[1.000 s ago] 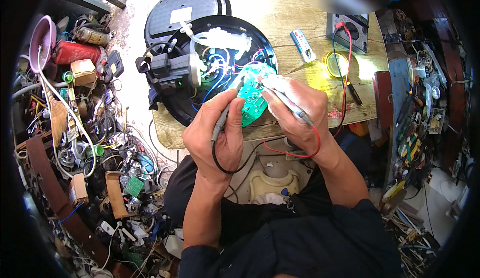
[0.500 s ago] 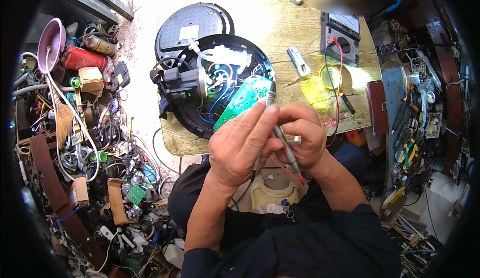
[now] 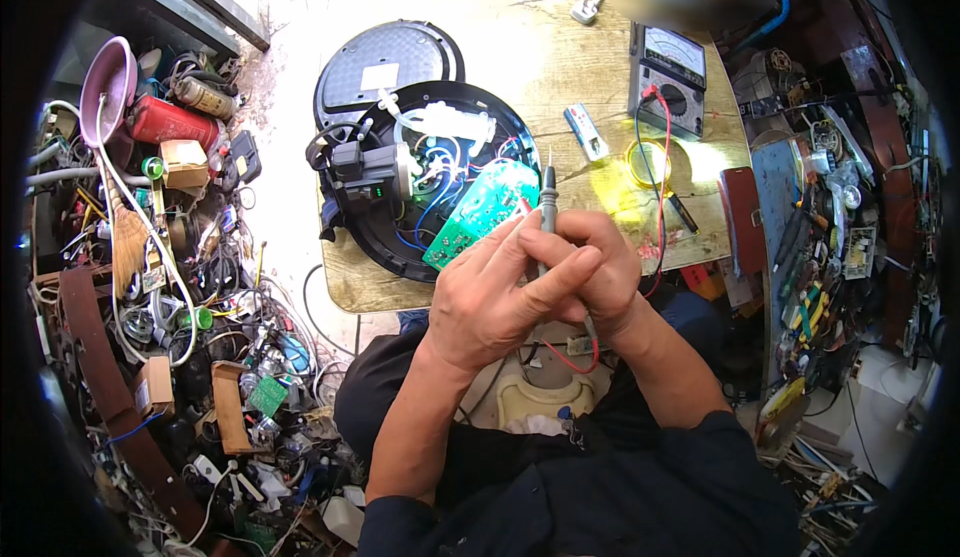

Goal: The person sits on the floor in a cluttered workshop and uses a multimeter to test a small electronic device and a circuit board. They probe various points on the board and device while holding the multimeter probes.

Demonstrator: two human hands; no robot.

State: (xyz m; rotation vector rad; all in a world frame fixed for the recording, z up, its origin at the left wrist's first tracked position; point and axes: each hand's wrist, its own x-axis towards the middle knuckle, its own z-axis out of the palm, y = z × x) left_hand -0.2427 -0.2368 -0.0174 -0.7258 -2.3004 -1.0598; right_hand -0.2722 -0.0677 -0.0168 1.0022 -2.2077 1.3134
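My left hand (image 3: 485, 292) and my right hand (image 3: 600, 262) meet just off the near table edge, fingers closed around grey multimeter test probes. One probe (image 3: 548, 205) points upward between them, its thin metal tip bare. The lower parts of the probes are mostly hidden by my fingers; a red lead (image 3: 572, 365) loops out beneath. Just beyond my left hand, a green circuit board (image 3: 485, 212) rests tilted in an opened round black housing (image 3: 385, 247) with coloured wires, clear tubing and a dark motor-like unit (image 3: 365, 172). The analog multimeter (image 3: 668, 82) lies at the far right of the table.
Behind the housing lies a round black cover (image 3: 375, 67). A small white-and-blue box (image 3: 586, 132), a yellow coil (image 3: 648, 162) and a white plug (image 3: 584, 11) are on the wooden table (image 3: 600, 197). Cluttered parts and cables fill the floor at left; tools crowd the right.
The upper probe has turned more upright, its metal tip now showing. My left thumb has swung across toward my right hand. The view has shifted slightly.
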